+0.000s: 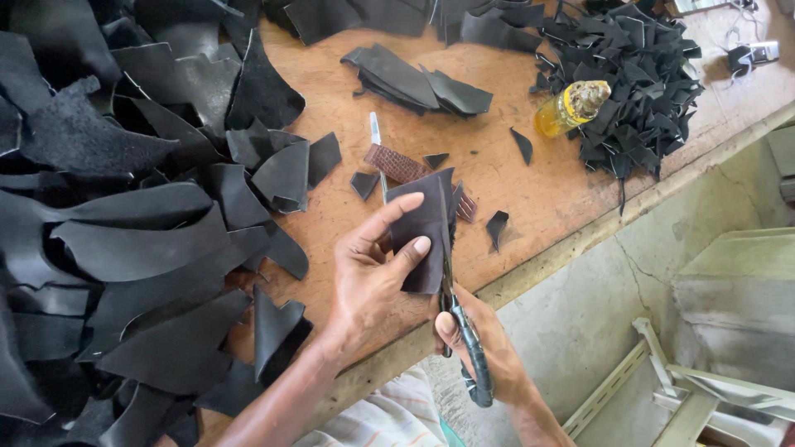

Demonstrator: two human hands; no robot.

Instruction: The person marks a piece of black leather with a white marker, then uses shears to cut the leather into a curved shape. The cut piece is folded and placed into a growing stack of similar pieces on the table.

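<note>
Up close at the near edge of a wooden bench (530, 199), a person trims a dark leather piece (424, 228) with black-handled scissors (460, 327). The left hand (368, 277) pinches the piece upright off the bench, thumb across its face and fingers curled behind, apparently to keep it taut and clear of the wood so the blades can run along its right side. The right hand (489, 348) is closed through the scissor loops, held just past the bench's near edge, with the blades pointing up into the leather; how far apart the blades stand cannot be told, since they merge with the dark piece. Behind the cut lie a brown textured strip (397, 163) and a slim pen-like tool (377, 141), with a few small offcuts (497, 225) scattered near them. Large black leather sheets (124, 240) are heaped over the bench's left side, a stack of cut pieces (418, 83) sits toward the far edge, and a mound of scraps (638, 74) fills the far right corner, with a yellow bottle (567, 109) resting against it.
</note>
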